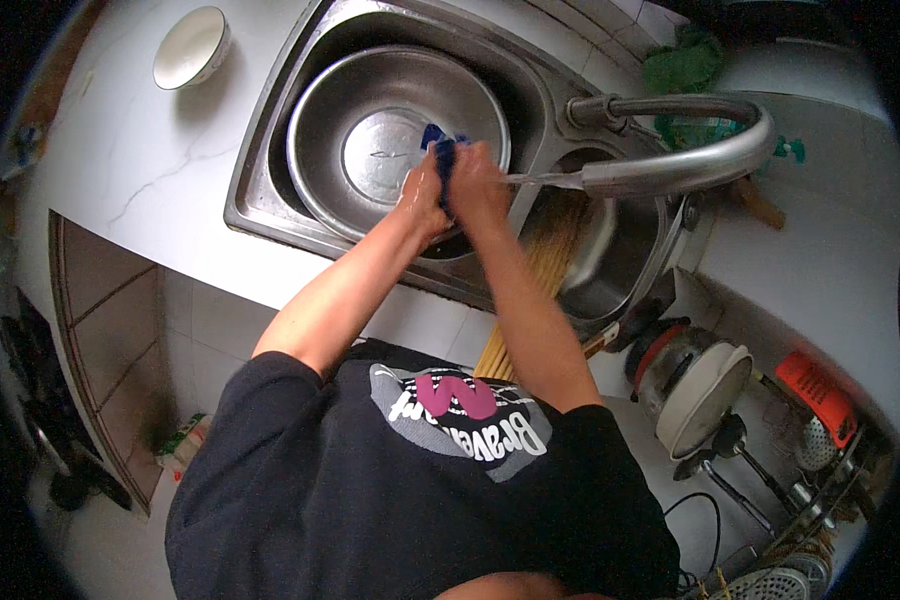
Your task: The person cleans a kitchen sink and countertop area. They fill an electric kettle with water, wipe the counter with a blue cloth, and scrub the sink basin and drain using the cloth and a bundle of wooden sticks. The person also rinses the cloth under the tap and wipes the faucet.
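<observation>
Both of my hands grip a dark blue cloth point(444, 161) between them, above the right side of a large steel basin point(322, 127). My left hand point(422, 191) looks wet and holds the cloth from the left. On its other side, my right hand point(480, 184) is closed around it, blurred. Water runs from the curved metal faucet point(667, 169) toward my right hand. The basin sits in the larger bowl of a steel sink point(251, 176); a little water seems to lie on its bottom.
A white bowl point(191, 49) stands on the pale counter point(135, 142). Thin yellowish sticks point(559, 247) lean across the smaller sink bowl point(615, 255). At right are a lidded glass pot point(660, 367), hanging ladles point(731, 435) and an orange slotted utensil point(817, 394). A green cloth point(682, 60) lies behind the faucet.
</observation>
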{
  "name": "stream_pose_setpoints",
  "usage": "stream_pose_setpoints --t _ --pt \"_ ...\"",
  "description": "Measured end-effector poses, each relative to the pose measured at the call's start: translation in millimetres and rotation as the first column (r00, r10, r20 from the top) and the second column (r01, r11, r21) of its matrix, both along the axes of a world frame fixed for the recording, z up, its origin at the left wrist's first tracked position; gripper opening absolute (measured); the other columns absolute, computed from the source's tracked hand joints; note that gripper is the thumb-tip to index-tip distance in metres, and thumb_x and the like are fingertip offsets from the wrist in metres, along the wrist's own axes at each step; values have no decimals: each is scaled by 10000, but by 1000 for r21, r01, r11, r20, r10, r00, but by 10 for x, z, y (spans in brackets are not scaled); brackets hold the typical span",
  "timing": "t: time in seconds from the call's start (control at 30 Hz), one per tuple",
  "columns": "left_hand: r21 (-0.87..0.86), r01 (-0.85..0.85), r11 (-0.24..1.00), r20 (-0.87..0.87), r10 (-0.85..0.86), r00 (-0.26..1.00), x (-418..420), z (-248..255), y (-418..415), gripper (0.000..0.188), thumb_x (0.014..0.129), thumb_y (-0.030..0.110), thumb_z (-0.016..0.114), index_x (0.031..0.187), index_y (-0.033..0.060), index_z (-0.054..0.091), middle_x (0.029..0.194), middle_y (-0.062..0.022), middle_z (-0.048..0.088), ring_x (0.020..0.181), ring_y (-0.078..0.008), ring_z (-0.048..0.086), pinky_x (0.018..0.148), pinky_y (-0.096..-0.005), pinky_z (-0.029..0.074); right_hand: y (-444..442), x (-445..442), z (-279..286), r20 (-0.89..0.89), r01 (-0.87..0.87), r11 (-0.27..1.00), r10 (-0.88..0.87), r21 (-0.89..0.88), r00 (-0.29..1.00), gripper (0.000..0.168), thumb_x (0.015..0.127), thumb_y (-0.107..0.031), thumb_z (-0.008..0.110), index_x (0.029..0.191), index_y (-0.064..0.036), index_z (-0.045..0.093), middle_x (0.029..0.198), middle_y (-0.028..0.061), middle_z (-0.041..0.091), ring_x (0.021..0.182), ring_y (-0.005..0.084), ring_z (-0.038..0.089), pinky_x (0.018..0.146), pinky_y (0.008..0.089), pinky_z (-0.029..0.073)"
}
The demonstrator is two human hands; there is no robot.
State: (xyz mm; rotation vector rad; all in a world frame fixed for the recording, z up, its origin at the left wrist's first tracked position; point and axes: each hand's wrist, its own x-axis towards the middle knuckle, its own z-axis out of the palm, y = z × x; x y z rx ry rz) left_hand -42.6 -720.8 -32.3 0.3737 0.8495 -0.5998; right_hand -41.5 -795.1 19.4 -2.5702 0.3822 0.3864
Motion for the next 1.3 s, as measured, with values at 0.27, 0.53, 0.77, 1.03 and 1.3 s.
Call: stream_pose_setpoints --t 0.27,0.53,0.77,1.03,1.3 --pt "101 26 995 63 -32 997 1 44 130 314 902 332 384 883 68 552 841 -83 593 813 -240 556 776 -403 440 289 -223 199 -13 -109 993 110 49 994 326 861 -363 408 935 -49 460 913 208 580 852 400 563 719 521 432" --pt "52 -73 996 313 53 948 3 261 85 331 920 343 386 1059 69 507 1029 -78 555 903 -204 534 858 -352 406 -302 63 -312 92 301 596 -538 744 838 228 830 -236 513 935 -34 510 797 172 596 757 354 575 680 407 439" --pt "188 45 981 433 -124 893 109 -274 137 468 864 473 446 1032 39 500 911 -95 528 750 -220 569 659 -401 477 294 -634 314 368 -280 916 164 287 915 295 668 -187 653 906 -74 520 902 153 503 861 367 491 732 464 405" --pt "155 93 983 400 -149 905 -31 -302 -41 345 894 384 409 997 75 522 974 -105 561 860 -265 531 808 -380 425 -72 -26 44 206 -35 994 56 -108 977 364 819 -417 489 931 -73 521 944 179 565 846 371 566 680 477 451" --pt "-96 60 994 38 -56 998 -6 110 -1 425 895 452 372 897 59 531 821 -108 577 835 -258 545 784 -383 447 -100 244 -78 78 -6 998 11 -62 997 468 845 -444 432 1008 -23 557 866 251 578 838 416 553 724 498 430"
